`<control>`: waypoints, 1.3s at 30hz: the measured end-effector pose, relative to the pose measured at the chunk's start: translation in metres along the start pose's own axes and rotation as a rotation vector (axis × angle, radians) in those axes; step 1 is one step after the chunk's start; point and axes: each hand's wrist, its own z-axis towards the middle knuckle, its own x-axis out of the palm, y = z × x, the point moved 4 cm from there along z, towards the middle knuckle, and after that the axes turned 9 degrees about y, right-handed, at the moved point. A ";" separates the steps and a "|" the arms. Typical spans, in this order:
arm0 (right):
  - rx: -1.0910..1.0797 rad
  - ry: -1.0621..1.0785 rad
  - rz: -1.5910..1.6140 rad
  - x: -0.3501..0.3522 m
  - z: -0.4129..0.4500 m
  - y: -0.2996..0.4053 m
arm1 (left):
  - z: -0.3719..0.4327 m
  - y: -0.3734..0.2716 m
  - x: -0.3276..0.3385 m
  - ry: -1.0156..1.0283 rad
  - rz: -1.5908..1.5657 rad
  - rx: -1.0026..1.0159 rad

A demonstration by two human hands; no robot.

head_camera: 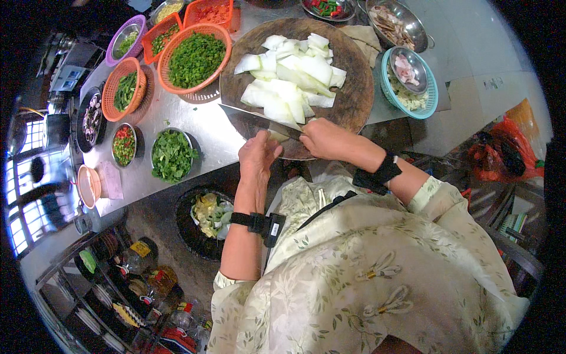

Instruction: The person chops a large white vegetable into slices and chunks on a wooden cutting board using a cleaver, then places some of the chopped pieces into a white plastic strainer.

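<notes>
My right hand (319,138) grips the handle of a wide-bladed cleaver (247,116), whose blade points left across the near edge of a round wooden chopping board (358,97). Close below the blade, my left hand (260,150) touches a pale piece (277,136) at the board's near edge; the fingers partly hide it, and whether they grip it I cannot tell. Pale green-white slices of a peeled vegetable, maybe winter melon (292,79), lie in a loose heap on the middle of the board, beyond the blade.
Left of the board stand an orange basket of chopped greens (194,59), a bowl of leafy herbs (172,155) and a bowl of chopped chillies (124,144). At right are a turquoise basket (431,97) and a metal colander (413,28). A black bin (185,234) with scraps stands below the metal table (208,132).
</notes>
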 end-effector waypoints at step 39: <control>0.044 0.019 0.089 0.027 0.011 -0.001 | 0.003 -0.001 0.004 0.016 0.005 -0.010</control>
